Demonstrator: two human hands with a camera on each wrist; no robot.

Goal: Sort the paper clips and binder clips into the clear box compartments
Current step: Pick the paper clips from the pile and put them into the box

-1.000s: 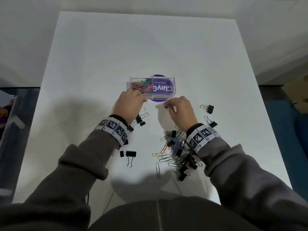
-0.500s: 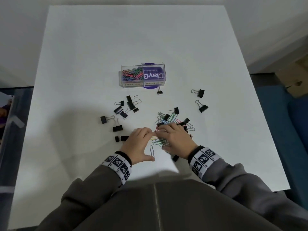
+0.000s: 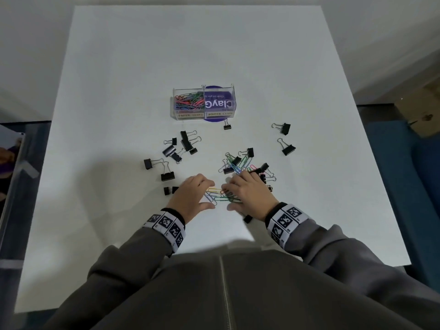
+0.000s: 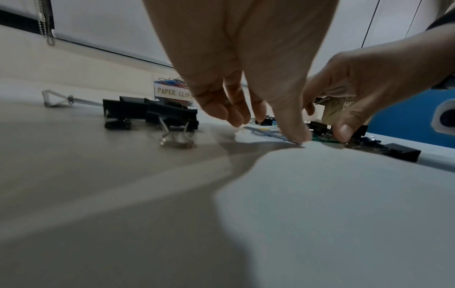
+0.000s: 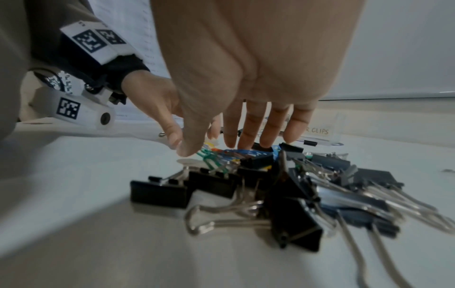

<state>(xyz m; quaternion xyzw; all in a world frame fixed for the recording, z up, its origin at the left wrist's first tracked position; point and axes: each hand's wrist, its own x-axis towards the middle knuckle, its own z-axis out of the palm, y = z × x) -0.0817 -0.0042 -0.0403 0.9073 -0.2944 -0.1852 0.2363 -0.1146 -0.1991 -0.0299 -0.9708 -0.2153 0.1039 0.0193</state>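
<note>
Low in the middle of the head view, the left hand and right hand face each other over a small fan of thin bent-wire paper clips in yellow, green and blue. The left thumb tip presses the end of a blue clip to the white table, its other fingers loosely bent and holding nothing. The right hand's fingers reach down nearly straight onto the clips; whether they pinch any is hard to tell. Behind and under the right hand lies a tangled heap of more wire clips and black binder clips with shiny wire handles, partly hidden by the hand. More black binder clips are scattered left of centre and toward the right. Above centre stands the clear plastic box: its left compartment, labelled "PAPER CLIPS", holds coloured clips; the right, labelled "BINDER CLIPS", shows a purple sticker, upside down, reading "Clay" and one cut-off letter
</note>
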